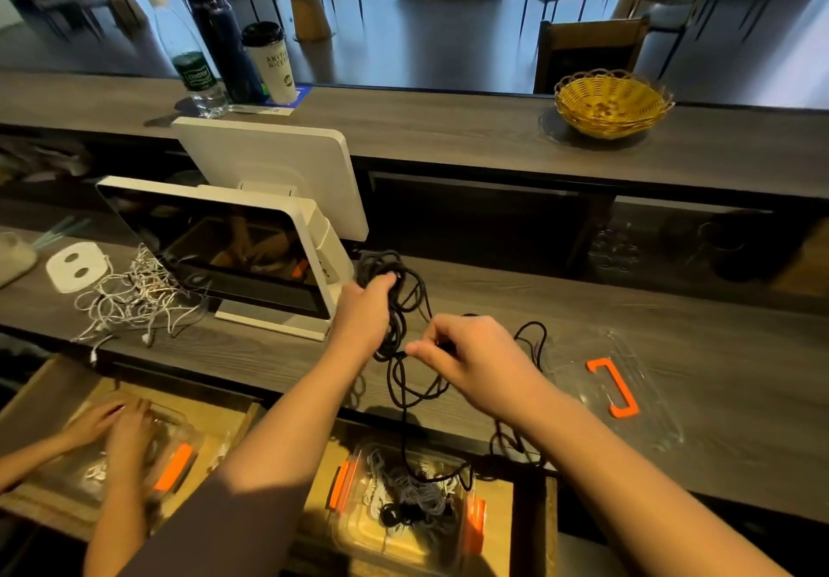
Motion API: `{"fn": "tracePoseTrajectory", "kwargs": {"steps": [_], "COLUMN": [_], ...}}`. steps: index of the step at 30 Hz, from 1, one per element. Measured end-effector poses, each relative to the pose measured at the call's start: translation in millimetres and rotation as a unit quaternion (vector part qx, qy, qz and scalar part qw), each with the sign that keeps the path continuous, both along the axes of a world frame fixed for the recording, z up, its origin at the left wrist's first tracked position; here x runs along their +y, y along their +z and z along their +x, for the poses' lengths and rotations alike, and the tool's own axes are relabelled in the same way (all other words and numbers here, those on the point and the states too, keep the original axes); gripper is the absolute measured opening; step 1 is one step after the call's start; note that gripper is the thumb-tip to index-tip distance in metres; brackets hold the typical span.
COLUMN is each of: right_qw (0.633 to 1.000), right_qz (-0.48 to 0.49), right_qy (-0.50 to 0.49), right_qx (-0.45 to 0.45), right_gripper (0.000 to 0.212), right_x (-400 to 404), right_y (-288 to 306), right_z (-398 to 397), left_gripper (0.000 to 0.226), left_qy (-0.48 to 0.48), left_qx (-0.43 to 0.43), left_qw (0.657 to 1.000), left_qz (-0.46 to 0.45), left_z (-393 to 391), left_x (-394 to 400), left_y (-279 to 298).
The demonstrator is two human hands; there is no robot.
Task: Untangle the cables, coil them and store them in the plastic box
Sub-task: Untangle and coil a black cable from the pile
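The left hand grips a bundle of black cable while the right hand pinches one strand.

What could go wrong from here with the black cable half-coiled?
1. The left hand grips a loose bundle of black cable while the right hand pinches one strand; pulling may tighten the loops lying between them.
2. A strand hangs over the counter edge into the open plastic box, among the cables already stored, and could drag them out.
3. The bundle sits close to the white screen stand and might snag.
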State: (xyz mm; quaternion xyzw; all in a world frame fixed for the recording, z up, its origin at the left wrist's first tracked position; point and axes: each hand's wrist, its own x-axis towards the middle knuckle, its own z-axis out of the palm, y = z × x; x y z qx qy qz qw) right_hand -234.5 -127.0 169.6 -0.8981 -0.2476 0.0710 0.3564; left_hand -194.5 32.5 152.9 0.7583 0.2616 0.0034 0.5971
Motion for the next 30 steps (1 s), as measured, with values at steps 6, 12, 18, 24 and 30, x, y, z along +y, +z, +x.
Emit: {"fn": "tracePoseTrajectory", "kwargs": {"steps": [6,12,18,24,30], "right_qw": [0.997,0.989,0.960,0.936,0.912], "right_qz": [-0.021,0.137,0.266,0.300,0.322], "right_qy": [0.008,-0.025,-0.061,-0.166,-0.081], "right_qx": [-0.080,-0.043,0.069,0.084,0.241], "right_gripper": [0.044,0.050,0.039,0.044,0.064], "right_x": [-16.9,-29.8,-24.2,-13.8,1.0], "right_y": [19.4,8.9,-6.6,-20.2,-20.4], "right_z": [17.3,23.4,14.2,-13.9,-45.9], "left_gripper": [0.029,0.052,0.095,0.049,0.035], "left_qy": [-0.348,-0.369,-0.407,-0.316,-0.120], "left_qx": [0.074,0.133,0.138,0.109,-0.034], "left_qw": [0.932,0.889,0.776,0.852,0.917], "left_qz": [0.068,-0.238,-0.461,-0.402,-0.380], "left_z": [-8.3,-35.4,-46.0,-54.1,-58.1], "left_x": [-5.2,-10.1,-8.1,-12.9,-43.9], "left_y": [4.8,-8.2,-18.0,-8.6,10.1]}}
